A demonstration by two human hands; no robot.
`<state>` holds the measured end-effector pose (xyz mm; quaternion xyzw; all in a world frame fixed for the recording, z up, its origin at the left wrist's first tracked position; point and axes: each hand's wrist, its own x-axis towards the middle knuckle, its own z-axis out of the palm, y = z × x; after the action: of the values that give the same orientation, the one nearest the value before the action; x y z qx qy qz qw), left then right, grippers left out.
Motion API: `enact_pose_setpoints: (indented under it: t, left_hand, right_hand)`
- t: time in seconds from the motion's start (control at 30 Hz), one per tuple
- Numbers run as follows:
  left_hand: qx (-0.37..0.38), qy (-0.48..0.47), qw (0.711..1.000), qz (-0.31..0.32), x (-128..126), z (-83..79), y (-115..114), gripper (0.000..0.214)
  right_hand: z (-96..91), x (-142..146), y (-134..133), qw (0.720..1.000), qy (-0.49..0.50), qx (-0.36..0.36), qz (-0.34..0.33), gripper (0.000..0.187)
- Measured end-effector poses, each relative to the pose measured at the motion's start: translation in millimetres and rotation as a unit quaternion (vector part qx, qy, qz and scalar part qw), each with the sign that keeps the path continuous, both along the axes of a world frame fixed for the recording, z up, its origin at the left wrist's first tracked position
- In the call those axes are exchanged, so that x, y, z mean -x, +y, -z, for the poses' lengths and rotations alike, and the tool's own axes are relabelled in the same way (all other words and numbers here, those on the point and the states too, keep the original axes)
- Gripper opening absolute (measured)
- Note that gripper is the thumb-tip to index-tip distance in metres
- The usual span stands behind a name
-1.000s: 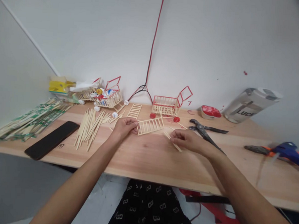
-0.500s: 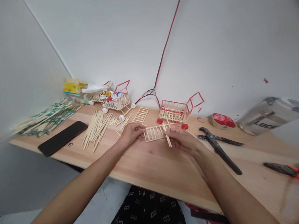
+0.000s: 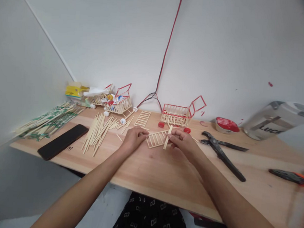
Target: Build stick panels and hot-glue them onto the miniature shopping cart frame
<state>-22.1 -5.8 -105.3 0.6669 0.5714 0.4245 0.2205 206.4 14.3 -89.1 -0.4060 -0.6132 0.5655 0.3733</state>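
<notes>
A small ladder-like panel of wooden sticks [image 3: 156, 139] lies on the wooden table [image 3: 164, 169] in front of me. My left hand [image 3: 133, 139] pinches its left end, fingers closed on it. My right hand [image 3: 182, 142] pinches a single short wooden stick [image 3: 167, 137] and holds it upright across the panel's right end. A finished stick cart with a red frame and red wheels [image 3: 178, 114] stands just behind the panel.
A pile of loose sticks [image 3: 100, 129] and a black phone [image 3: 63, 141] lie to the left, with wrapped chopsticks [image 3: 47, 120] beyond. Another stick panel [image 3: 142, 118] and a second cart [image 3: 117, 102] sit at the back. Black shears [image 3: 222, 153], a red-smeared dish [image 3: 224, 124] and a metal can [image 3: 276, 120] lie to the right.
My right hand picked a stick off the table and brought it left to the panel's right end, turning it more upright. My left hand kept hold of the panel.
</notes>
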Motion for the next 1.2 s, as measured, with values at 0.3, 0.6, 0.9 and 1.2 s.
enact_pose_setpoints:
  t: [0.3,0.6,0.9,1.2]
  left_hand:
    - [-0.08,0.006,0.996,0.028,-14.3,-29.5,-6.4,0.012]
    - [-0.07,-0.047,0.994,0.068,-53.8,-38.8,19.8,0.008]
    - [0.113,-0.25,0.95,0.149,-56.1,-20.3,9.4,0.036]
    - [0.228,-0.342,0.893,0.183,-53.7,-20.2,9.8,0.037]
  right_hand:
    - [-13.1,-29.9,16.4,0.974,-0.018,-0.144,0.175,0.036]
    - [-13.9,-70.5,36.3,0.927,-0.077,-0.171,0.326,0.036]
    - [-18.1,-16.2,16.8,0.983,0.051,-0.058,0.164,0.038]
    - [-2.2,14.7,11.1,0.993,0.051,-0.014,0.106,0.038]
